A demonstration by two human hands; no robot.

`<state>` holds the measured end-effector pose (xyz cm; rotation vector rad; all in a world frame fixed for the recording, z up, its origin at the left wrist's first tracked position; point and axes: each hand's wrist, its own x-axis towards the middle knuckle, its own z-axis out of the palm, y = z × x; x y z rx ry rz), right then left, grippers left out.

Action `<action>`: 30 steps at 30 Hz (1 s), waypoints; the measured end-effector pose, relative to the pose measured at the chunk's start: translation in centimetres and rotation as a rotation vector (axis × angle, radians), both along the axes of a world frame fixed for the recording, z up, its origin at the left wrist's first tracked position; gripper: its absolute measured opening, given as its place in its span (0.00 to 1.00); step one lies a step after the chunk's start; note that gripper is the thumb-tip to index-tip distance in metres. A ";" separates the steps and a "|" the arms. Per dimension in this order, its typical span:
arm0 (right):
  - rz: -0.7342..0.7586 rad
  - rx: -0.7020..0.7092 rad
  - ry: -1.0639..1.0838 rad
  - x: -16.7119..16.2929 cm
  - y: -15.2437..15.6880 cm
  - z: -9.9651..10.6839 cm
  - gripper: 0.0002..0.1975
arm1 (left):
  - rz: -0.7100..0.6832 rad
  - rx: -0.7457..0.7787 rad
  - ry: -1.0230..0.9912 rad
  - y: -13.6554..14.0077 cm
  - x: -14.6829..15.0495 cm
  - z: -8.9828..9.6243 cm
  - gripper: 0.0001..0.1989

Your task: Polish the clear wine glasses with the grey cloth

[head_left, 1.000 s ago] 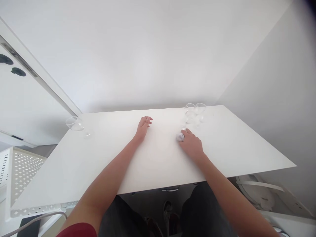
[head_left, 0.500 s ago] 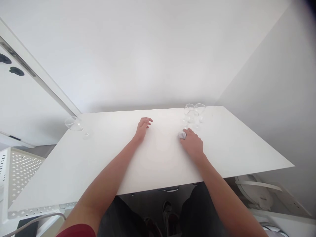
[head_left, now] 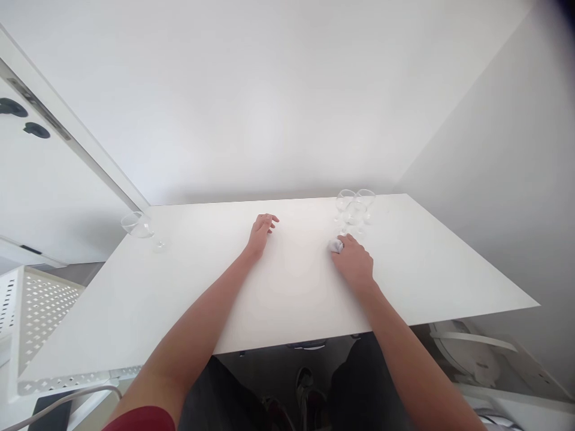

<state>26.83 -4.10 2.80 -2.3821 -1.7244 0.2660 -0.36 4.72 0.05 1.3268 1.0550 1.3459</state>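
Note:
My right hand (head_left: 353, 260) is closed around a small crumpled white wad (head_left: 335, 245), perhaps tissue or cloth, low over the white table (head_left: 287, 287). Just beyond its fingers stands the front stemmed glass (head_left: 354, 214); whether the fingers touch its foot, I cannot tell. Close behind that are two more clear glasses, a back left glass (head_left: 345, 198) and a back right glass (head_left: 366, 197). My left hand (head_left: 260, 231) rests on the tabletop with loosely bent fingers apart, holding nothing. Away to the left, another stemmed glass (head_left: 137, 225) stands upright near the table's edge.
A white wall (head_left: 269, 120) runs along the table's back edge. To the left are a door with dark handles (head_left: 36, 130) and a perforated white cart (head_left: 49, 305) with a cable (head_left: 81, 392). Below right, a white round-backed object (head_left: 467, 353) sits under the table.
My right hand has shifted slightly to the right with the white wad, and the front glass also appears slightly farther right. My left hand stays in place; the view has moved a little.

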 end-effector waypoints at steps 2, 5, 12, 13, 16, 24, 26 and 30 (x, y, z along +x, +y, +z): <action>0.003 0.008 -0.015 0.0 -0.1 -0.1 0.29 | -0.005 -0.021 -0.089 0.1 -0.1 0.2 0.19; 0.005 0.094 -0.062 -0.4 -0.6 -0.2 0.28 | -0.080 -0.135 -0.401 0.4 -0.5 0.6 0.17; 0.431 0.164 -0.040 -3.8 -1.2 -0.3 0.18 | 0.021 -0.207 -0.862 0.8 -2.5 1.3 0.20; 0.494 0.174 -0.031 -4.5 -1.1 -0.4 0.21 | 0.037 -0.185 -0.877 0.8 -2.7 1.3 0.20; 0.661 0.195 -0.017 -7.1 -1.3 -0.4 0.29 | 0.049 -0.133 -0.909 0.7 -2.8 1.3 0.19; 1.215 0.254 0.185 -23.6 -3.5 4.2 0.29 | 0.060 -0.122 -0.864 0.6 -2.6 1.2 0.19; 1.209 0.233 0.246 -28.2 -2.6 6.2 0.39 | 0.045 -0.135 -0.865 0.6 -2.6 1.3 0.19; 1.232 0.208 0.284 -35.1 0.8 8.6 0.44 | 0.020 -0.141 -0.865 0.6 -2.6 1.3 0.18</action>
